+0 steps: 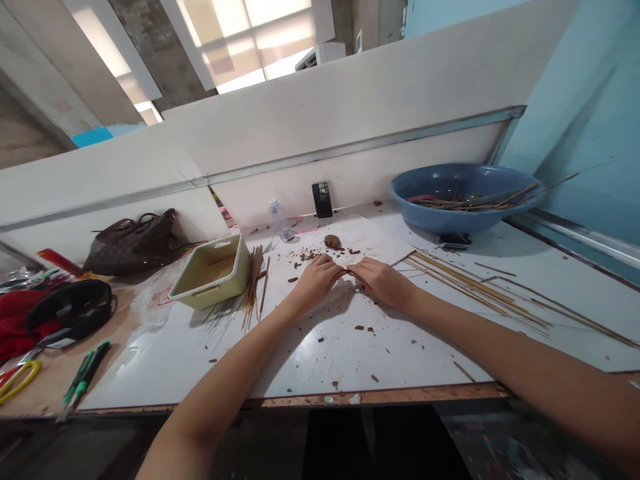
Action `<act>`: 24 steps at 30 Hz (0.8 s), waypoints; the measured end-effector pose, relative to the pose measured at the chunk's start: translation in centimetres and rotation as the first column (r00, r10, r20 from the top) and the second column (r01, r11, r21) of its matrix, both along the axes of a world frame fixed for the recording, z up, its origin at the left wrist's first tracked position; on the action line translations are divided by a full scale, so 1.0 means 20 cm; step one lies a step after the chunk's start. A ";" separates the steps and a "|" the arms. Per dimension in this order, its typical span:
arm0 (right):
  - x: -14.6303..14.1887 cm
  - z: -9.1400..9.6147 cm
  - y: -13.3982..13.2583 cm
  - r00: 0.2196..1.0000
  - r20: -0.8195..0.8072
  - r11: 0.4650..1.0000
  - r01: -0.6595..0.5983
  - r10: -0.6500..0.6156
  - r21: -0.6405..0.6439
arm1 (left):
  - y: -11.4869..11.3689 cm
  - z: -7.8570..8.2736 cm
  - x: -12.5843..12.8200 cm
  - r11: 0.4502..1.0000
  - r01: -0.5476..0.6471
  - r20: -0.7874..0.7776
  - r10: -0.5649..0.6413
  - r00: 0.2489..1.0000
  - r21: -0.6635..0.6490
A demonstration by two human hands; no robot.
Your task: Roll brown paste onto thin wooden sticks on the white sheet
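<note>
Over the middle of the white board, my left hand point(323, 272) and my right hand point(376, 279) meet almost fingertip to fingertip. Both are closed in a pinch. A small dark sliver shows between the fingertips, too little of it to name. Just beyond the hands sits a brown lump point(333, 242), with dark brown crumbs point(311, 255) scattered around it. More flakes lie on the board on the near side of the hands. Left of my left hand is a bundle of thin brown sticks point(253, 283); right of my right hand lie long, thin tan sticks point(465, 287).
A yellowish-green basin point(210, 298) stands left, a blue tub point(425, 217) holding sticks at the back right. A plastic bottle point(281, 223) and a phone point(323, 200) stand near the back panel. Pliers point(85, 373), yellow-handled scissors point(23, 381) and a brown bag point(133, 247) lie left.
</note>
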State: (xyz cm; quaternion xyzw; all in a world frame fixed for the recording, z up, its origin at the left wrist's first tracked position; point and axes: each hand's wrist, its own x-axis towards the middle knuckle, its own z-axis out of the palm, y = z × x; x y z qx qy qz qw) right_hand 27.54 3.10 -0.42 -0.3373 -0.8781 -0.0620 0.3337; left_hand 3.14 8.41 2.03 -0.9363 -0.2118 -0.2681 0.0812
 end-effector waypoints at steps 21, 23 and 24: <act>0.00 -0.03 0.00 1.000 0.019 1.000 0.006 -0.006 -0.027 | 0.03 -0.04 0.00 0.998 0.034 0.088 -0.039 0.995 0.061; 0.00 -0.03 0.00 1.000 0.031 0.999 0.005 -0.004 -0.032 | 0.02 -0.02 0.00 0.997 0.045 0.075 -0.049 0.996 0.056; 0.00 -0.03 0.00 0.999 0.036 0.999 0.004 -0.003 -0.033 | 0.02 -0.01 0.00 0.997 0.050 0.065 -0.054 0.996 0.056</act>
